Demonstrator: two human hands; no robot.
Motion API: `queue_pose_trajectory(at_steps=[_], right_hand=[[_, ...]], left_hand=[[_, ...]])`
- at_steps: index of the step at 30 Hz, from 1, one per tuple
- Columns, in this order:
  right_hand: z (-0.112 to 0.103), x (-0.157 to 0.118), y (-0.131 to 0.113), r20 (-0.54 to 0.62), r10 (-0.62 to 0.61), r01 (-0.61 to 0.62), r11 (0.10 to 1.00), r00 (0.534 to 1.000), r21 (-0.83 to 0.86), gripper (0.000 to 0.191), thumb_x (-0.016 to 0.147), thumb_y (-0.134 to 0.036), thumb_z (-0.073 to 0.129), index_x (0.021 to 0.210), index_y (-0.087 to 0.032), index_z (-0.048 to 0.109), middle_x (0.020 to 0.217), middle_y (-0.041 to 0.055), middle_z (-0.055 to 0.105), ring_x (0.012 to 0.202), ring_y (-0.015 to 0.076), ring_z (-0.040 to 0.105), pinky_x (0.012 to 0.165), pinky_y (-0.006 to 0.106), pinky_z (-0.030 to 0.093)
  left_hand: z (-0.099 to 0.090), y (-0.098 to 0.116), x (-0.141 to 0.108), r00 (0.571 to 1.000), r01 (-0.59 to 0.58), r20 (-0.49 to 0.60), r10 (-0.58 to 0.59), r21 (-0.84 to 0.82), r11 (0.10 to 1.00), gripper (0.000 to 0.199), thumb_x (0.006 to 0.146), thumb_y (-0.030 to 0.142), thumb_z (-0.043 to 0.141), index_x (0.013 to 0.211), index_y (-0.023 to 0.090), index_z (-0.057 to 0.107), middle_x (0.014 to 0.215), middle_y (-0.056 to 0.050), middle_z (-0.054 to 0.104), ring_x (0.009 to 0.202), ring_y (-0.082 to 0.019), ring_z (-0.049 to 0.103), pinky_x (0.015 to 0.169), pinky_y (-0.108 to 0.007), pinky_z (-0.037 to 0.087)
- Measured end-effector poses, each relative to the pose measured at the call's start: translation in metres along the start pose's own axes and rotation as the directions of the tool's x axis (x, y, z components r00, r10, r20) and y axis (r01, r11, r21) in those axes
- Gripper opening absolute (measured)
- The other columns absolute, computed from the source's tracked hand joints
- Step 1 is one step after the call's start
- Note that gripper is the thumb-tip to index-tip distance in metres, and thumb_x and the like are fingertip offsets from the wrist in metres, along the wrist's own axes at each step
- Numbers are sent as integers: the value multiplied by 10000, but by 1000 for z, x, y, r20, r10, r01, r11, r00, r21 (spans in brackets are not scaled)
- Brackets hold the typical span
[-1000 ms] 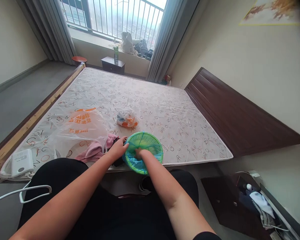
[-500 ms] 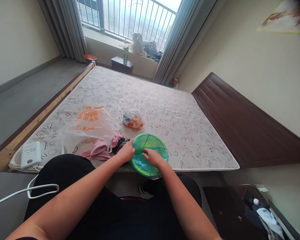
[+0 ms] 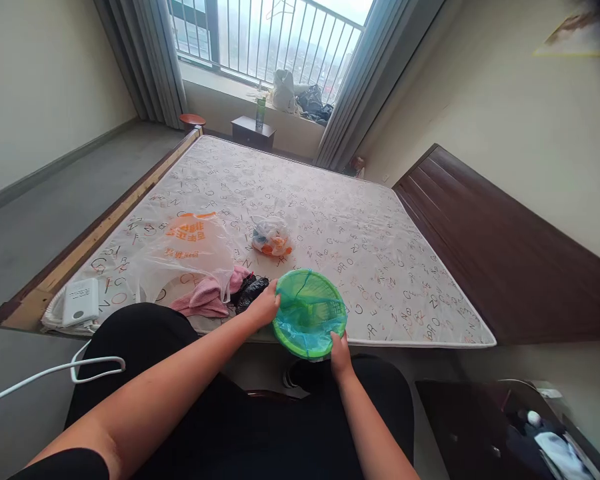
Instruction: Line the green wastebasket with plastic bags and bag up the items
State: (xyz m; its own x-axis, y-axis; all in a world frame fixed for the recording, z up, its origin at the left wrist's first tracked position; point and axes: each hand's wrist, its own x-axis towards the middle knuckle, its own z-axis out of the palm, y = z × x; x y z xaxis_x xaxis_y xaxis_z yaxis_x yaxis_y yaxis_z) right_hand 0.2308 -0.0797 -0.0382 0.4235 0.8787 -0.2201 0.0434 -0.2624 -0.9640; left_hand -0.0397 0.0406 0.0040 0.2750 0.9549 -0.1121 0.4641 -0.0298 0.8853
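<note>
Your left hand [image 3: 264,307] and right hand [image 3: 341,359] grip the light green basket [image 3: 338,293] by opposite sides. Keep to its stiff rim; the blue bag [image 3: 305,323] inside looks thin and soft.

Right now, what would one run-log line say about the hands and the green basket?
left hand: on basket's left rim | right hand: on right rim | green basket: blue bag inside | pink cloth: on mattress

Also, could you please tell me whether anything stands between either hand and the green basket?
Nothing visible does: the left hand and right hand both hold the green basket by its rim. The black bag beside the left hand is out of the way.
</note>
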Motion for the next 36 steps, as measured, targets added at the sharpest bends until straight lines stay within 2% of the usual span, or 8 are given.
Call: queue_pose_trajectory(at_steps=[3, 6, 16, 25, 30, 33, 36], right_hand=[[11, 3, -5, 1, 23, -23, 999, 1000, 32, 654, 789, -504, 559, 1359, -185, 553, 1239, 113, 680, 1153, 291, 636, 1004, 418, 526], [16, 5, -10, -35, -3, 4, 999, 999, 40, 636, 777, -489, 541, 1329, -174, 550, 1225, 123, 674, 1145, 292, 624, 997, 419, 516], [19, 9, -4, -20, -73, 74, 996, 997, 40, 607, 815, -450, 503, 1364, -195, 548, 1260, 116, 643, 1164, 279, 605, 1013, 416, 496], [19, 9, 0, -18, -27, 29, 996, 999, 86, 627, 821, -454, 522, 1392, -196, 540, 1263, 120, 659, 1155, 282, 624, 983, 418, 528], [22, 7, -9, -2, -20, 21, 990, 1000, 139, 641, 799, -443, 531, 1386, -186, 531, 1256, 121, 670, 1164, 286, 628, 979, 411, 536], [23, 6, -13, -6, -29, 29, 991, 1000, 132, 637, 787, -443, 527, 1368, -181, 532, 1226, 125, 673, 1147, 287, 627, 992, 419, 528], [22, 5, -12, -9, -27, 28, 994, 1000, 103, 615, 788, -445, 516, 1344, -182, 537, 1240, 130, 662, 1155, 286, 618, 1003, 424, 517]], left_hand=[[-2, -3, 4, 999, 19, -29, -19, 14, 1000, 530, 974, 182, 439, 1495, 81, 427, 1450, -224, 560, 1380, -298, 516, 1197, -429, 353], [-4, -6, 7, 998, 8, -55, -7, 6, 1000, 514, 960, 177, 459, 1464, 74, 469, 1438, -228, 569, 1395, -303, 502, 1203, -431, 349], [-5, -7, 10, 997, -19, -69, 19, -9, 1000, 495, 963, 190, 438, 1439, 65, 486, 1461, -219, 554, 1378, -289, 521, 1214, -429, 344], [-2, -13, 13, 995, -37, -92, 33, -46, 998, 484, 952, 214, 455, 1422, 109, 505, 1422, -179, 595, 1345, -281, 554, 1207, -444, 366], [-2, -15, 16, 995, -56, -88, 52, -35, 998, 470, 951, 222, 448, 1400, 102, 518, 1388, -183, 615, 1320, -280, 571, 1193, -445, 389], [-3, -13, 16, 996, -39, -79, 41, 26, 999, 477, 957, 213, 439, 1415, 101, 513, 1394, -189, 614, 1321, -280, 577, 1188, -448, 400], [-8, -1, 9, 983, -42, -164, 80, 227, 973, 548, 921, 187, 502, 1463, 104, 501, 1465, -211, 563, 1394, -323, 518, 1200, -500, 378]])
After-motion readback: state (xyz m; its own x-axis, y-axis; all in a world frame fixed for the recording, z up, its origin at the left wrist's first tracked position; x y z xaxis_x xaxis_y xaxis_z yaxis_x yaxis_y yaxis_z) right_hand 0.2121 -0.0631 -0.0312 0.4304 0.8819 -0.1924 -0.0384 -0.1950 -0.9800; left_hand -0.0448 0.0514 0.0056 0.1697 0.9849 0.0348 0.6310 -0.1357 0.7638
